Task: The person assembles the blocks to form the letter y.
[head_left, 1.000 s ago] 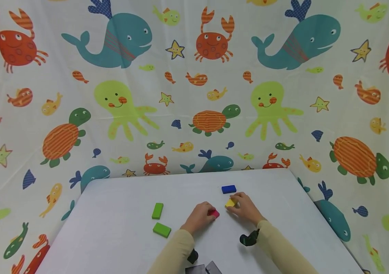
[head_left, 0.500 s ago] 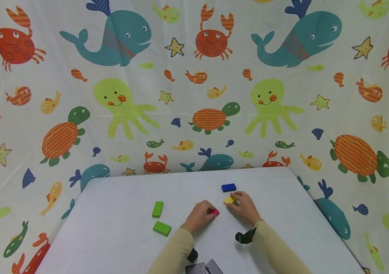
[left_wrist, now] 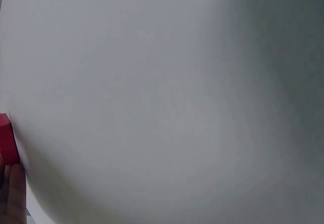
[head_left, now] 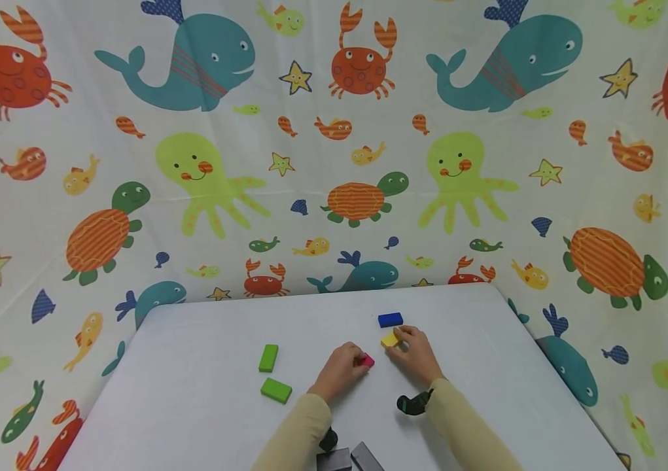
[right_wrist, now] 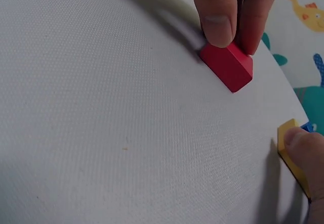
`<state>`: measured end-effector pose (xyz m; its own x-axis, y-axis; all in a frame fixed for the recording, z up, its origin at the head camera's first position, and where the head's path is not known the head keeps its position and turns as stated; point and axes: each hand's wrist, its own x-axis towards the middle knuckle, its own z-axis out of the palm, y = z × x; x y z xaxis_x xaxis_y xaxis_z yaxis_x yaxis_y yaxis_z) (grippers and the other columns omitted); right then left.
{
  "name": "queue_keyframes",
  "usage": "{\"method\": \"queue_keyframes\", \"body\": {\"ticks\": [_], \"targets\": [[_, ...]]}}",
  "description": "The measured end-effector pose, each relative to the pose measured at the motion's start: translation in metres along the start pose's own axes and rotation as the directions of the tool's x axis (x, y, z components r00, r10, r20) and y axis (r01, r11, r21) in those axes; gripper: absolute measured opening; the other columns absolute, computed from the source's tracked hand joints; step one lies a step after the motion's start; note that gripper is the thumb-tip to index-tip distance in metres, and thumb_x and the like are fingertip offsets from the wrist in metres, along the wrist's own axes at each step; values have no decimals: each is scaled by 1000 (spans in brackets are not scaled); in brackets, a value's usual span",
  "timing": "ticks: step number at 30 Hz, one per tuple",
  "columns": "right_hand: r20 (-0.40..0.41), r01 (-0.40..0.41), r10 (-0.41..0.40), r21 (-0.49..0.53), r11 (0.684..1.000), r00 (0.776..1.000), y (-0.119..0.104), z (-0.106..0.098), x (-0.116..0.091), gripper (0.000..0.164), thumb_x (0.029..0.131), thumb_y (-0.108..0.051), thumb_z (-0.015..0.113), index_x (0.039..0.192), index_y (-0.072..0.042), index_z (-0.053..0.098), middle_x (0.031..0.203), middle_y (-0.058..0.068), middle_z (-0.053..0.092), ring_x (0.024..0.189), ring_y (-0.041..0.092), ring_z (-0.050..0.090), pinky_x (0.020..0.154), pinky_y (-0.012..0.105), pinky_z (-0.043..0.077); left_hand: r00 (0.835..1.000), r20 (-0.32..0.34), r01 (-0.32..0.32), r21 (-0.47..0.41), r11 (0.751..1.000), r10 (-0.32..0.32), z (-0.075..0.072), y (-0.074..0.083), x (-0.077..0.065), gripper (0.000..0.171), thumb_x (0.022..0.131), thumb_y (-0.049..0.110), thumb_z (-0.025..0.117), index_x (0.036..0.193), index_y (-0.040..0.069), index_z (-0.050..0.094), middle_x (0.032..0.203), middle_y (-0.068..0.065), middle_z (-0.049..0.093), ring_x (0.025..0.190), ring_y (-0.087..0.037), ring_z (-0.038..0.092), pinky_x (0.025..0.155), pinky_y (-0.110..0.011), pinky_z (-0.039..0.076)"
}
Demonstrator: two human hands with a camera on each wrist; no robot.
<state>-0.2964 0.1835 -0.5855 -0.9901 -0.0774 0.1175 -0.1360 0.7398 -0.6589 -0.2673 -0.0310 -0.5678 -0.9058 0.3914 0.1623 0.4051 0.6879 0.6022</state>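
My left hand (head_left: 339,373) pinches one end of a red block (head_left: 367,360) low over the white table. In the right wrist view, thumb and fingertips (right_wrist: 220,29) grip that red block (right_wrist: 230,67), its slanted end pointing away from them. To the right, my right hand (head_left: 416,353) holds a yellow block (head_left: 389,339) between thumb and fingers, which cover part of it. Just behind the yellow one lies a blue block (head_left: 390,320). The left wrist view catches only an edge of the red block (left_wrist: 7,140) and some fingers.
Two green blocks (head_left: 268,358) (head_left: 277,390) lie apart on the left of the white table (head_left: 192,366). Grey blocks (head_left: 334,460) sit at the near edge between the forearms. A curtain (head_left: 310,216) printed with sea animals hangs behind the table's far edge.
My right wrist has swung a little to the left, and the yellow block has shifted slightly toward the blue one. The left hand keeps its pinch on the red block. The head view has drifted slightly.
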Motion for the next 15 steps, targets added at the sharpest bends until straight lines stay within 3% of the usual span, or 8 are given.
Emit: {"method": "queue_keyframes", "body": {"ticks": [7, 15], "targets": [[-15, 39, -40, -20, 999, 999, 3, -1, -2, 55, 84, -30, 78, 131, -4, 62, 131, 17, 54, 122, 36, 48, 101, 53, 42, 997, -70, 16, -49, 999, -19, 5, -3, -1, 19, 83, 12, 79, 98, 3, 72, 89, 0, 62, 80, -10, 55, 75, -25, 51], [27, 111, -110, -48, 993, 994, -2, 0, -4, 53, 84, -30, 78, 129, -5, 64, 129, 16, 57, 119, 34, 52, 100, 53, 43, 994, -85, 55, -145, 988, -68, 3, -4, 0, 21, 82, 12, 80, 98, 2, 73, 89, -2, 64, 81, -12, 57, 76, -27, 52]]}}
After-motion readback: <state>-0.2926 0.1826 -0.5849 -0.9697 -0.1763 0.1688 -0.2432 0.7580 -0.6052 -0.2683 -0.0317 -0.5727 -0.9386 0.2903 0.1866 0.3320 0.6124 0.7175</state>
